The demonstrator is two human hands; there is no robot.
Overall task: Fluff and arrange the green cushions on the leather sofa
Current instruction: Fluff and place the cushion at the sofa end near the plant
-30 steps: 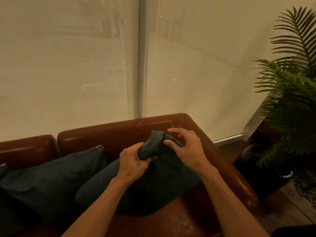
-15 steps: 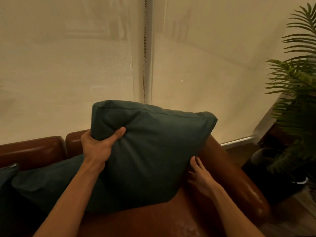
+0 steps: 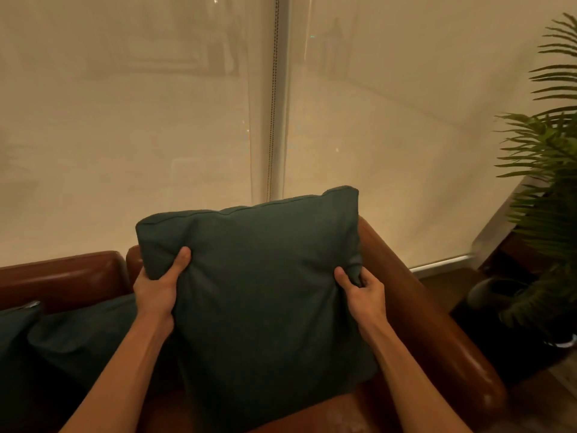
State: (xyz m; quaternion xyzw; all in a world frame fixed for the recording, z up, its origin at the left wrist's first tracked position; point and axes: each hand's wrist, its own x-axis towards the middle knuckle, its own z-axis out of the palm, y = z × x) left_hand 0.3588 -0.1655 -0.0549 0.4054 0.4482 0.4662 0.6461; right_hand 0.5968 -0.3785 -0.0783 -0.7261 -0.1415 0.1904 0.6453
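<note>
Beyond our hands, pale blinds (image 3: 125, 135) cover the whole wall. Below them the brown leather sofa (image 3: 406, 292) runs behind and under both hands, its arm sloping down just right of our right hand. A leafy plant (image 3: 546, 189) stands well to the right of that hand, past the sofa arm.

Between our hands we hold one green cushion (image 3: 265, 292) upright. Its top edge rises above the sofa back and its lower edge reaches the seat, though we cannot tell whether it rests there. Left of our left hand a second cushion (image 3: 84, 335) lies slumped against the back, and a third cushion (image 3: 15, 332) shows only in part at the far left.

A dark pot (image 3: 487, 292) sits low to the right of our right hand.

Our left hand (image 3: 156, 289) grips the cushion's left edge, thumb across the front and fingers hidden behind. Our right hand (image 3: 363, 290) grips the right edge, thumb on the front and fingers curled into a fold of fabric.

A thin chain (image 3: 273, 104) hangs straight down above the cushion.
</note>
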